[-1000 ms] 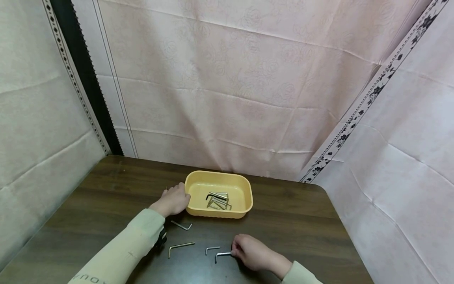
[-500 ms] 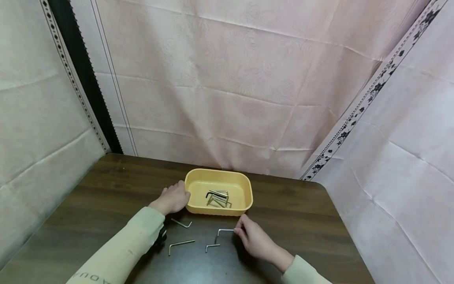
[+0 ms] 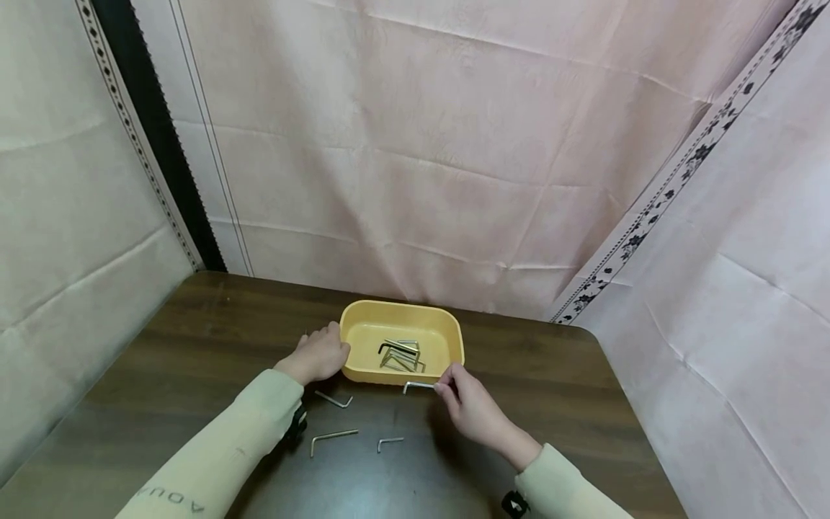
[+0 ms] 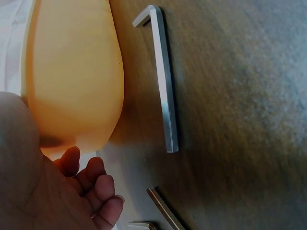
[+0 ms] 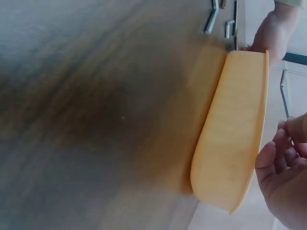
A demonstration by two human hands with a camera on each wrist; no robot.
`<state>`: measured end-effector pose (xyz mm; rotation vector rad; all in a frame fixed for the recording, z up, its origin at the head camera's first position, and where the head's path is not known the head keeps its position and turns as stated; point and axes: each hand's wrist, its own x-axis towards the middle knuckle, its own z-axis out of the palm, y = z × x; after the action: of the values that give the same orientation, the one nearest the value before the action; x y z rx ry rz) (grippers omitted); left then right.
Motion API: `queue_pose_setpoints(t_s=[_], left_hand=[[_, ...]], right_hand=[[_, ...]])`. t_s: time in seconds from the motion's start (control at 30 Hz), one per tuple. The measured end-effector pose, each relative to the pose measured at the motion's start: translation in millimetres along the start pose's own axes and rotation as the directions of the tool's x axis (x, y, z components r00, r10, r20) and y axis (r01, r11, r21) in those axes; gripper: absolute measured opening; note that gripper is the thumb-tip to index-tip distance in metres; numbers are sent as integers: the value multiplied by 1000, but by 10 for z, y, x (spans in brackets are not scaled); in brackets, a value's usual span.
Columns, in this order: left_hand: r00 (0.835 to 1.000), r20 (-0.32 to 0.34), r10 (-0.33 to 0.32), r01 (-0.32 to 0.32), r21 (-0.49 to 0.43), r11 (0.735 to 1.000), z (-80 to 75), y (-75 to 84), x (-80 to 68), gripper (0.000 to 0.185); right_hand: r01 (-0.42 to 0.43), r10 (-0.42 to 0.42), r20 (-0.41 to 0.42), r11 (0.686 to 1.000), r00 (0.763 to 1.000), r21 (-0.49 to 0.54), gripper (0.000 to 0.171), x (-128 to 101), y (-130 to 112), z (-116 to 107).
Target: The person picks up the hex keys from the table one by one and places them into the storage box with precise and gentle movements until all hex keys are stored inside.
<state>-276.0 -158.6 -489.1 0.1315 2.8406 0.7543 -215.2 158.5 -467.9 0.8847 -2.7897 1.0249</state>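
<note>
My left hand (image 3: 316,353) grips the left end of a yellow plastic tray (image 3: 371,376), its thumb at the rim. In the left wrist view its fingers curl by the tray's outer wall (image 4: 79,72). Between thumb and fingertips my right hand (image 3: 478,412) pinches the long arm of a silver hex key (image 3: 420,385). That key's short bent end points left and down, overlapping the tray's front wall in the head view. The right wrist view has the pinched hex key (image 5: 284,93) beyond the tray's rim. Several hex keys (image 3: 403,355), one black, lie piled inside the tray.
Three more hex keys rest on the dark wooden table: a silver one (image 3: 334,399) near the left wrist, a brassy one (image 3: 333,435) nearer the front, and a small one (image 3: 390,440) to its right. Pale cloth (image 3: 454,180) hangs behind and along both sides.
My right hand has lifted the silver hex key from beside the small one and carried it forward to the tray's front edge. My left hand keeps its place on the tray.
</note>
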Motion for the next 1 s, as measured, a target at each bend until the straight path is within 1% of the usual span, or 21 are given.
queue_pose_setpoints(t_s=[0.17, 0.33, 0.5, 0.7, 0.83, 1.0], left_hand=[[1000, 3, -10, 10, 9, 1000, -34, 28, 17, 39], [1000, 9, -8, 8, 11, 1000, -80, 72, 36, 38], [999, 32, -24, 23, 18, 1000, -47, 76, 17, 38], [999, 43, -17, 17, 12, 1000, -22, 66, 14, 41], [999, 47, -17, 16, 9, 1000, -1, 53, 9, 41], [999, 31, -13, 12, 7, 1000, -16, 49, 23, 39]], right_hand=[[-2, 2, -30, 1000, 1000, 20, 13, 78, -4, -41], [-2, 4, -46, 999, 999, 33, 13, 105, 1, -62], [-15, 18, -57, 998, 998, 54, 12, 80, 24, -43], [-38, 43, -63, 996, 997, 82, 11, 135, 14, -72], [-44, 50, -72, 996, 996, 79, 12, 232, -4, -93], [-50, 56, -93, 996, 994, 70, 12, 443, -37, -136]])
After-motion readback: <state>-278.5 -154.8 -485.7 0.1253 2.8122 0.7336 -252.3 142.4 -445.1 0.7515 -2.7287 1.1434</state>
